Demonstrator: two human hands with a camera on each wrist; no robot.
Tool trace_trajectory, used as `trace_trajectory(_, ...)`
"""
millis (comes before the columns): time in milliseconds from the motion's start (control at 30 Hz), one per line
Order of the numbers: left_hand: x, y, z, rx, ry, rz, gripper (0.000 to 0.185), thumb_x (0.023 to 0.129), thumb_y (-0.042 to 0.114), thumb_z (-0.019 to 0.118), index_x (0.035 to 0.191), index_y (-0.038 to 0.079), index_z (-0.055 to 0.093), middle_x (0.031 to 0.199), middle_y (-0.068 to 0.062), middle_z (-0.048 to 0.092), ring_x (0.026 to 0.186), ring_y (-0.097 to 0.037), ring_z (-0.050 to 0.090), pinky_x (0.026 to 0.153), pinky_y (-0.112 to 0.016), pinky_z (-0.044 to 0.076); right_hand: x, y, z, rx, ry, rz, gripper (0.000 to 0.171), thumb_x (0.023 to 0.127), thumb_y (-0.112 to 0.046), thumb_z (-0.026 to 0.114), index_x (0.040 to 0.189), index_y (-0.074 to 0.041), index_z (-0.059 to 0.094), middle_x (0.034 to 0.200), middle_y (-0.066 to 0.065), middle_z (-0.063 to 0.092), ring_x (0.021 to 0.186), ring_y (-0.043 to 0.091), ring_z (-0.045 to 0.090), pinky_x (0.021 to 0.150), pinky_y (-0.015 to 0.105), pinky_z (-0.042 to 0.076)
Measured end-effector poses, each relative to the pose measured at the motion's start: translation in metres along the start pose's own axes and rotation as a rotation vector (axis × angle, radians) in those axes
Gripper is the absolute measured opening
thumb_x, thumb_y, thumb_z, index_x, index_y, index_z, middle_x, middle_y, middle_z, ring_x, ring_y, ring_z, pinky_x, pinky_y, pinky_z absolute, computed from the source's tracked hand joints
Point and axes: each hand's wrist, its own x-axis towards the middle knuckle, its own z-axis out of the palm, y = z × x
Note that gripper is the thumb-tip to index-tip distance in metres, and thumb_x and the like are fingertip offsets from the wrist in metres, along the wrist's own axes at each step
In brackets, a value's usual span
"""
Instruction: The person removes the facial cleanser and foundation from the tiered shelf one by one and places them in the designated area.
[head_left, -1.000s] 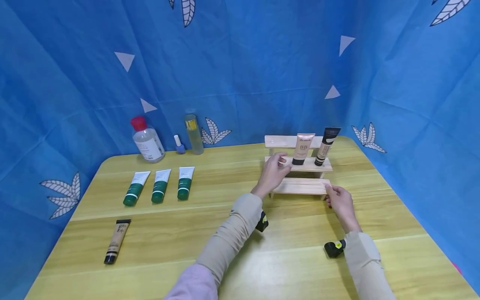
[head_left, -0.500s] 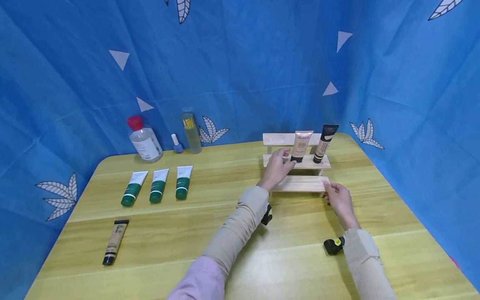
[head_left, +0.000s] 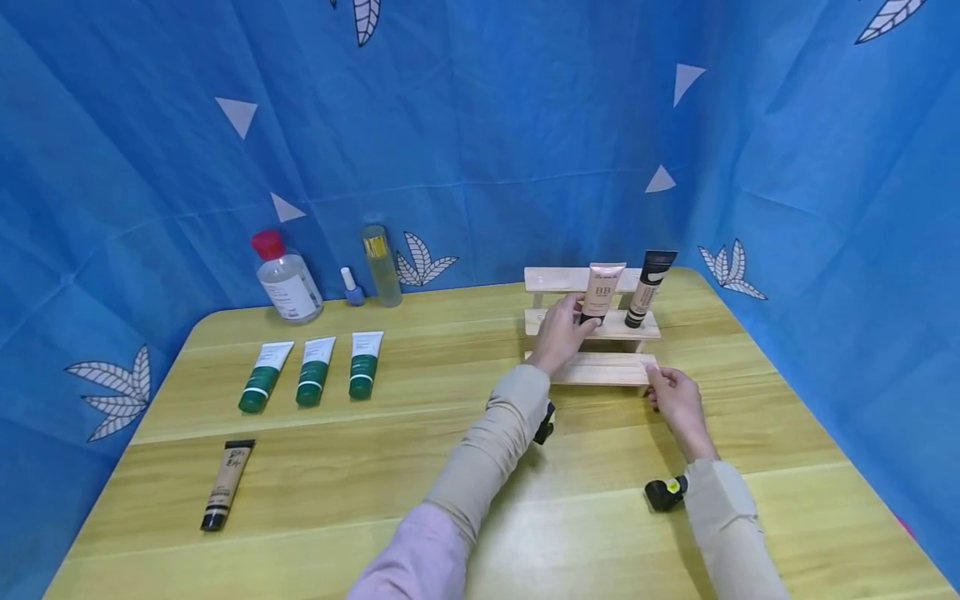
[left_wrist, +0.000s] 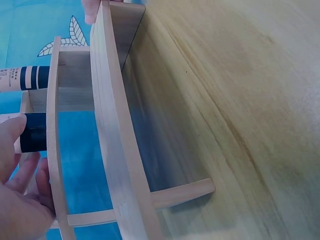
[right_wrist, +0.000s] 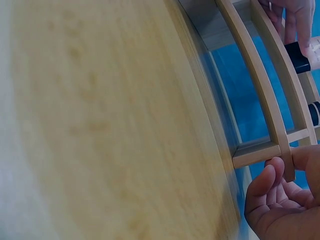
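Now the left hand (head_left: 558,335) pinches the BB tube (head_left: 602,288), ungripped earlier; the right hand (head_left: 677,403) still grips the wooden rack (head_left: 600,371) at right.

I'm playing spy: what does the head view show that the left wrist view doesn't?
Only the head view: three green-and-white plastic tubes, a clear bottle with a red cap, the left beige sleeve.

Only the left wrist view: the left front leg of the pale wooden stepped stand.

Both: that stand, the pale pink tube with a black cap pinched by the left hand, some of the right hand.
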Motion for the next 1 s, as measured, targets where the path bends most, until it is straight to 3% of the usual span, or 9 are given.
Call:
trace_trajectory(367,0.002,-0.001,-0.002,-0.050,-0.016,0.009,0.038,0.092,0.023,0.062,0.127,0.011,0.055,0.116,-0.006,0.065,0.103,-0.016,0.062,0.086,-0.025,0.049,0.000,-0.001,0.001,0.006,-0.010,-0.001,0.064,0.100,-0.043,0.038,0.138,0.010,0.038,0.093,0.005,0.056,0.073,0.005,0.052,0.063,0.018,0.049)
trace_trajectory(633,-0.001,-0.008,-0.005,-0.130,-0.039,0.037,0.034,0.093,0.019,0.060,0.125,0.009,0.056,0.113,-0.008,0.066,0.095,-0.016,0.064,0.077,-0.019,0.050,0.000,0.000,0.001,0.000,-0.008,-0.001,0.063,0.101,-0.041,0.038,0.137,0.010,0.039,0.092,0.005,0.057,0.072,0.005,0.053,0.063,0.019,0.049)
trace_trajectory(833,-0.007,-0.013,-0.010,-0.143,-0.032,0.071,0.036,0.092,0.016,0.062,0.126,0.006,0.055,0.104,-0.011,0.067,0.088,-0.016,0.063,0.073,-0.018,0.048,0.002,0.000,0.001,-0.016,0.011,-0.002,0.063,0.101,-0.041,0.038,0.136,0.010,0.040,0.092,0.006,0.058,0.071,0.004,0.053,0.062,0.018,0.049)
trace_trajectory(1000,-0.019,-0.018,-0.013,-0.186,-0.030,0.088,0.041,0.093,0.016,0.062,0.131,0.006,0.052,0.104,-0.011,0.066,0.091,-0.018,0.062,0.078,-0.020,0.049,0.001,0.001,0.002,-0.018,0.007,-0.002,0.062,0.101,-0.042,0.038,0.136,0.010,0.041,0.090,0.004,0.057,0.070,0.004,0.052,0.061,0.018,0.048)
